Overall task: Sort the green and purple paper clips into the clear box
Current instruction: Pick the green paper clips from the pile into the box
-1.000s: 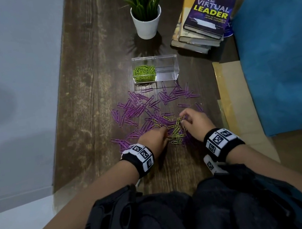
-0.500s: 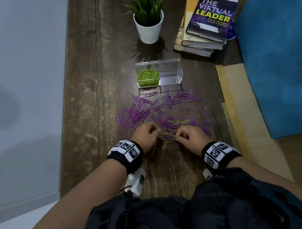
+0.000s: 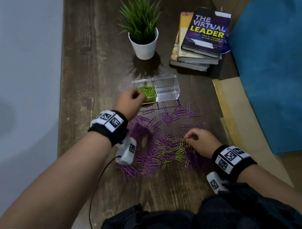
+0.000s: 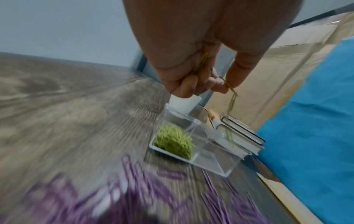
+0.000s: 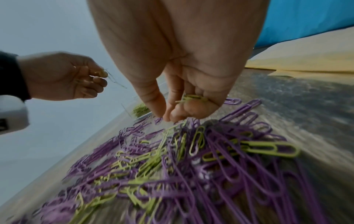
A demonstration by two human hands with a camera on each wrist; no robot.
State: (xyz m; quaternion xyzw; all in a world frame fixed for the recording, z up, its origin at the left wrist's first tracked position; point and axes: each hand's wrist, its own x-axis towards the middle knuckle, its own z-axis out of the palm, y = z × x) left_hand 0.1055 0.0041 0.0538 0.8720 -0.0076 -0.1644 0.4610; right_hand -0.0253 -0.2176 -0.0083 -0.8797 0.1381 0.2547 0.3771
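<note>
I am holding my left hand point(image 3: 131, 99) over the left compartment of the clear plastic two-compartment box point(image 3: 168, 91), in the upper middle of the head view, and its fingers are pinching a few thin green paper clips point(image 4: 230, 92) that are hanging from the fingertips; I judge I am bringing them here because the green ones point(image 3: 147, 93) are already lying heaped in that compartment, while the right compartment is looking empty, probably waiting for the purple ones. My right hand point(image 3: 199, 140) is staying low at the mixed pile point(image 3: 171, 150) in the lower middle of the frame, curling its fingers around some more green clips point(image 5: 191, 98) and pinching at another one, so that both hands are working in turn. The purple paper clips point(image 3: 177, 113) are lying scattered on the dark wooden table point(image 3: 98, 63) between the pile and the box. In the upper right, the top book of the stack point(image 3: 206, 34) is showing the title "THE VIRTUAL LEADER"; the smaller line under it I cannot read. The markers on the wristbands are carrying only patterns.
</note>
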